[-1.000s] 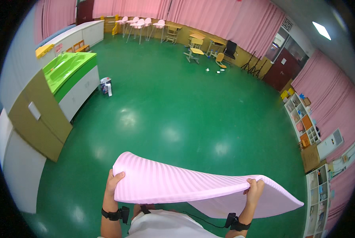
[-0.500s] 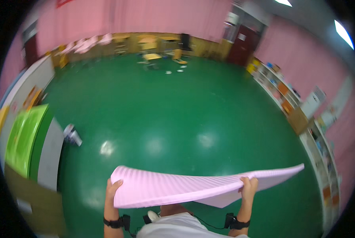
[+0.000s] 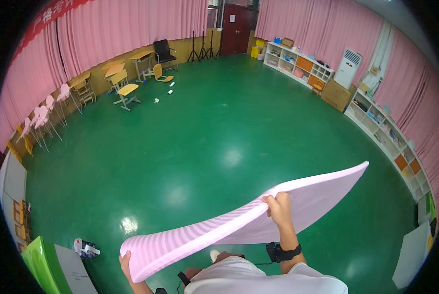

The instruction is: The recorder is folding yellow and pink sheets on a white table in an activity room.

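A large, pink striped mat [image 3: 195, 245] stretches across the lower middle of the view, raised off the floor. It looks soft and bends along its length, with its right end lifted higher than its left. At its lower left corner, my left hand [image 3: 125, 266] grips the edge, fingers partly hidden behind it. My right hand [image 3: 279, 209] is closed round the upper edge, near the middle. Beyond that hand the mat's plain pink face spreads to a pointed corner at the right. Black bands are strapped to my wrists.
A green floor [image 3: 190, 142] lies ahead. White shelves [image 3: 386, 132] and a cardboard box [image 3: 336, 95] line the right wall. Desks and a tipped chair [image 3: 161, 73] stand at the back left, pink chairs [image 3: 43, 115] left of them. A green-topped cabinet [image 3: 45, 264] is at near left.
The view has swung to the right. My right hand and the mat's right end are higher, so the mat slants more, and my left hand sits lower in view.
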The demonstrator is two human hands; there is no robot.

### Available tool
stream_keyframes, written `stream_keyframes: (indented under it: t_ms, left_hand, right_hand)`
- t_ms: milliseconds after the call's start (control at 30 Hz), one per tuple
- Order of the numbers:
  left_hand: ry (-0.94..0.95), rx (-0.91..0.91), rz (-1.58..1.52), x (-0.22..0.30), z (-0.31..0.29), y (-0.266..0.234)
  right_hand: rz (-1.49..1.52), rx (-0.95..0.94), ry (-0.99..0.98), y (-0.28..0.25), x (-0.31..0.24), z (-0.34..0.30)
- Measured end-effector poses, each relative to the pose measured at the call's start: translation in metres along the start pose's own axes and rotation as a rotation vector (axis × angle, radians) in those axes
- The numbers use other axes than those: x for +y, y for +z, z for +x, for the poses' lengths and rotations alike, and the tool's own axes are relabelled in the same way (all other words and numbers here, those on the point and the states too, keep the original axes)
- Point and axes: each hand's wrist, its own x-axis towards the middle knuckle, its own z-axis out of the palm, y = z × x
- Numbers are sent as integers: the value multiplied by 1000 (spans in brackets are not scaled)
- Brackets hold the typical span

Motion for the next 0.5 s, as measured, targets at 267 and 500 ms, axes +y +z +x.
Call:
stream_keyframes:
  t_ms: [267,500]
  left_hand:
    - [101,14,-253,60,136,-43]
    - [234,-50,-178,153,259,-74]
  right_hand:
    - [-98,-166,-89,210,-49,93]
    - [2,-99,-27,361,-95,143]
